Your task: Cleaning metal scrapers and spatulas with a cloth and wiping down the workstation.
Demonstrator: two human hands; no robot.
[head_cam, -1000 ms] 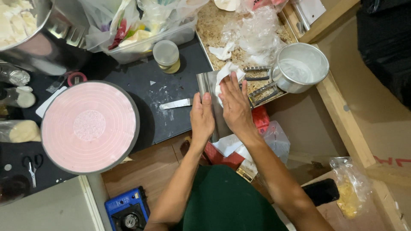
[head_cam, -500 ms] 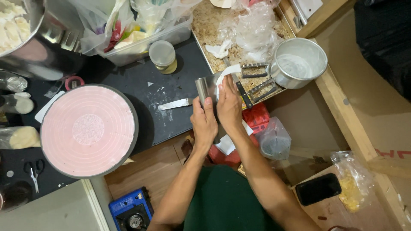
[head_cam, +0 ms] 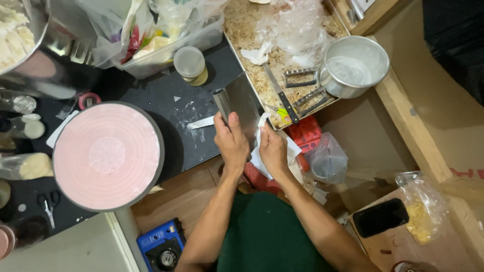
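My left hand [head_cam: 232, 143] has its grip closed around a shiny metal scraper [head_cam: 241, 105], just under its round handle. The scraper stands up over the edge of the dark table [head_cam: 161, 100]. My right hand [head_cam: 272, 151] is closed on a white tissue [head_cam: 260, 128] that touches the blade. A tray [head_cam: 247, 30] with a knife [head_cam: 278, 95] lies just beside it. A pink round board [head_cam: 107, 156] sits to the left.
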